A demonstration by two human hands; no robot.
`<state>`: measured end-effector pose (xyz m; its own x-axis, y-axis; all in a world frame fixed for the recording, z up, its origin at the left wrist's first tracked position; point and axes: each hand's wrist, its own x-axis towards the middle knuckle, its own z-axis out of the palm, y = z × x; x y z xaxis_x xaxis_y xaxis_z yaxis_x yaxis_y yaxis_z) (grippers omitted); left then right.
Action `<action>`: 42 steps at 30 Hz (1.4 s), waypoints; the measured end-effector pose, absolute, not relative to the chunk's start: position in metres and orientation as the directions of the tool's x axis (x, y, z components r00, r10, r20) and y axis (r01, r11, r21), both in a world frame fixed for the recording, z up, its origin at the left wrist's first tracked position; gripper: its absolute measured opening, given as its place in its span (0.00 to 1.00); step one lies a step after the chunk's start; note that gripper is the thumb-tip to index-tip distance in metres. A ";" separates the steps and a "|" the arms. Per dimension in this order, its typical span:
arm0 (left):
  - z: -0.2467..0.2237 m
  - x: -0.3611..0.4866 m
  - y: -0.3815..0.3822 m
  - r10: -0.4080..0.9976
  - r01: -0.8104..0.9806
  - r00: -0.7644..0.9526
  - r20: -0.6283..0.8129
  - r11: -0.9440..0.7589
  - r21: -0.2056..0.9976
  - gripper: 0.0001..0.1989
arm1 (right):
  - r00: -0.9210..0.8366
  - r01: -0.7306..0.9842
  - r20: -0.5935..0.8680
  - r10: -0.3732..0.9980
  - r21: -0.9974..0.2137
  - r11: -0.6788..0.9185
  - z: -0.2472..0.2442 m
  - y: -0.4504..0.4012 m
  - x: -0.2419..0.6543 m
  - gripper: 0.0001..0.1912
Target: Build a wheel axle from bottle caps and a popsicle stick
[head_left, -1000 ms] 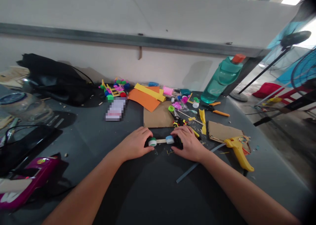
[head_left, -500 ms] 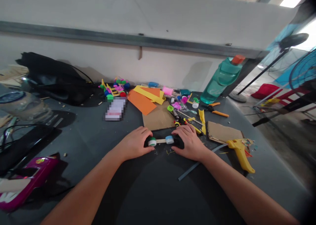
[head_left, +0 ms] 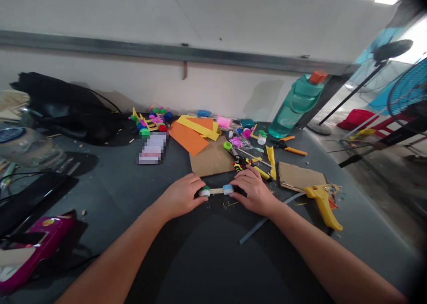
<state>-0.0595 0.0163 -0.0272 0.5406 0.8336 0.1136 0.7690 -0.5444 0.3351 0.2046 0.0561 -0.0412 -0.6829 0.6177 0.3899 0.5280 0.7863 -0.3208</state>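
Observation:
A wooden craft stick (head_left: pixel 216 191) lies across the dark table top, with a plastic bottle cap on each end as a wheel. The green-and-white cap (head_left: pixel 204 192) is at the stick's left end, and the blue-and-white cap (head_left: pixel 228 189) is at its right end. My left hand (head_left: pixel 182 196) grips the assembly from the left, its fingers against the green cap. My right hand (head_left: pixel 253 192) holds the other end, its fingers curled just past the blue cap. Both hands rest low on the table.
Behind my hands lie a cardboard sheet (head_left: pixel 211 159), orange paper (head_left: pixel 188 140), and scattered caps and scraps. To the right are orange-handled pliers (head_left: pixel 290 146), a yellow glue gun (head_left: pixel 323 204) and a teal bottle (head_left: pixel 295 108). A magenta toy (head_left: pixel 40 250) sits at front left.
The view has shifted slightly left and the table contents appear moved accordingly. My hands still hold the stick and caps in about the same place.

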 end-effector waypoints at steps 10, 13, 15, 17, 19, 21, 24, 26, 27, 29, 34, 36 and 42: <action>-0.026 -0.056 0.015 0.825 0.760 0.554 0.115 -0.557 0.335 0.08 | -0.669 0.483 0.412 0.619 -0.392 0.783 -0.042 0.057 0.201 0.09; -0.027 -0.056 0.015 0.824 0.760 0.554 0.120 -0.560 0.331 0.08 | -0.668 0.482 0.408 0.622 -0.400 0.780 -0.043 0.057 0.201 0.08; -0.028 -0.056 0.015 0.825 0.761 0.552 0.122 -0.558 0.329 0.09 | -0.666 0.486 0.403 0.628 -0.404 0.775 -0.043 0.057 0.201 0.08; -0.029 -0.057 0.015 0.828 0.763 0.547 0.127 -0.555 0.332 0.09 | -0.663 0.498 0.392 0.637 -0.404 0.767 -0.043 0.057 0.201 0.08; -0.031 -0.058 0.016 0.829 0.763 0.543 0.134 -0.553 0.334 0.09 | -0.665 0.512 0.378 0.644 -0.397 0.762 -0.042 0.057 0.201 0.09; -0.031 -0.059 0.015 0.829 0.764 0.542 0.137 -0.554 0.330 0.10 | -0.673 0.520 0.364 0.644 -0.386 0.762 -0.041 0.057 0.201 0.09; -0.031 -0.058 0.014 0.829 0.770 0.544 0.132 -0.555 0.315 0.11 | -0.681 0.528 0.353 0.642 -0.371 0.764 -0.039 0.056 0.201 0.10; -0.030 -0.058 0.014 0.829 0.773 0.544 0.129 -0.555 0.307 0.11 | -0.681 0.535 0.350 0.643 -0.360 0.764 -0.038 0.056 0.201 0.10; -0.029 -0.058 0.014 0.829 0.774 0.544 0.129 -0.555 0.303 0.11 | -0.681 0.540 0.350 0.643 -0.353 0.764 -0.038 0.055 0.201 0.10; -0.027 -0.059 0.013 0.829 0.778 0.545 0.127 -0.556 0.293 0.13 | -0.682 0.549 0.346 0.645 -0.339 0.763 -0.037 0.055 0.201 0.10; -0.018 -0.065 0.013 0.839 0.795 0.532 0.113 -0.541 0.275 0.20 | -0.678 0.556 0.341 0.651 -0.341 0.758 -0.035 0.053 0.202 0.17; -0.016 -0.067 0.013 0.845 0.801 0.526 0.098 -0.531 0.276 0.19 | -0.681 0.547 0.341 0.648 -0.352 0.760 -0.035 0.053 0.202 0.18; -0.017 -0.066 0.013 0.830 0.790 0.550 0.086 -0.551 0.267 0.16 | -0.685 0.535 0.353 0.637 -0.351 0.769 -0.036 0.054 0.202 0.14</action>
